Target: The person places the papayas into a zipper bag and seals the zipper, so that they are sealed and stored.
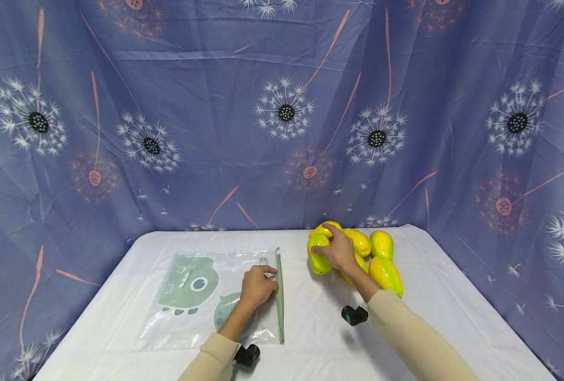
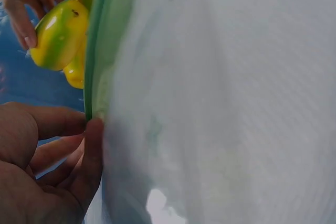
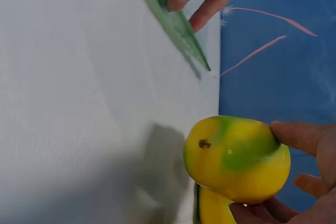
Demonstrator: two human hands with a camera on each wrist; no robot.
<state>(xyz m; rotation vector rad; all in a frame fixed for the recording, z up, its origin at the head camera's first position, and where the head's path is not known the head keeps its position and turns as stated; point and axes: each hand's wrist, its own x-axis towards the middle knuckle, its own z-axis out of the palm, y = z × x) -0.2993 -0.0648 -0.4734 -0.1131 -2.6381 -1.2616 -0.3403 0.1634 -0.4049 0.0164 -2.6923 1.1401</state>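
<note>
A clear plastic zip bag with green cartoon monsters lies flat at the left of the table. My left hand pinches its green-edged opening between thumb and finger, which the left wrist view shows close up. At the right, my right hand grips a yellow-green mango by its sides. Seen from the right wrist, this mango has its brown stem spot turned toward the bag, with fingers round its far end. Part of another mango shows beneath it.
Several more mangoes are clustered around and behind the right hand, at the back right of the white table. A blue dandelion-print cloth hangs behind and at both sides. Small black devices sit at the wrists.
</note>
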